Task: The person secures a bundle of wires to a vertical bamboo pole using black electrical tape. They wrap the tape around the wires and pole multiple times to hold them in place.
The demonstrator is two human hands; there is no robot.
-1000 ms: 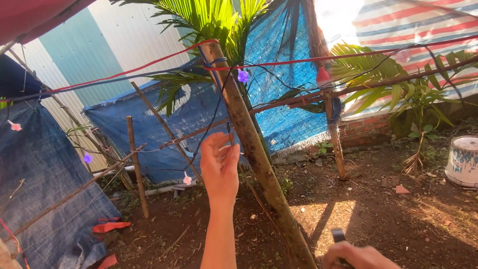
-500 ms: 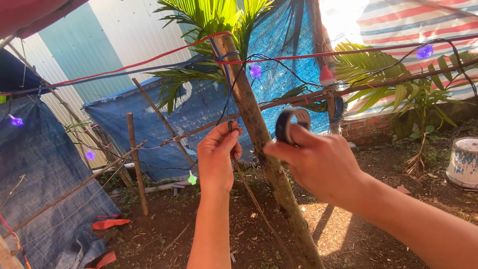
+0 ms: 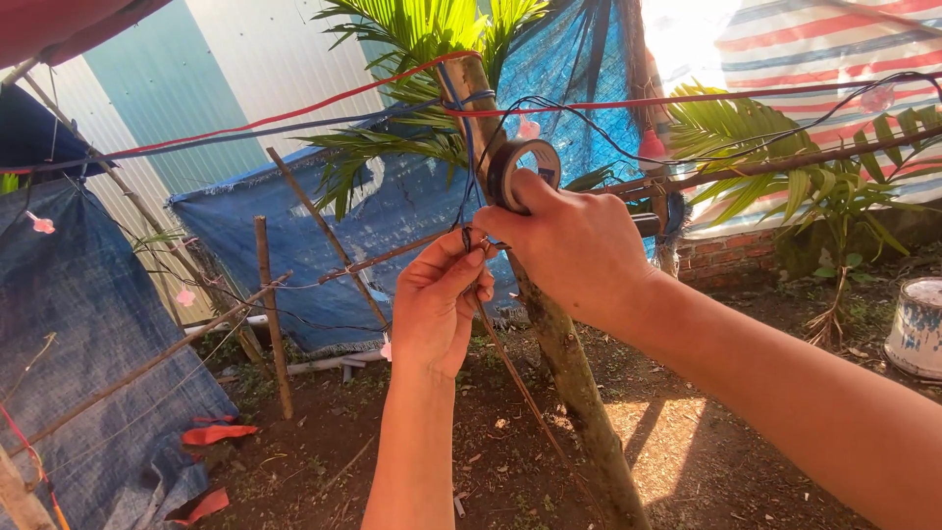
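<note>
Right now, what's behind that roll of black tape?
Behind the roll of black tape in the right hand stands the leaning wooden pole, with blue tarp beyond. The hands cover the pole's middle stretch.

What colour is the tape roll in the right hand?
Black, with a pale inner core. The tape roll shows in the head view, gripped by the right hand.

two bare forearms — no sleeves, rings or gloves — short nails.

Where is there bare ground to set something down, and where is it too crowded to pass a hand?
Free: sunlit dirt between the leaning wooden pole and white bucket. Crowded: around the left hand and right hand with its black tape roll, where dark wires cross.
</note>
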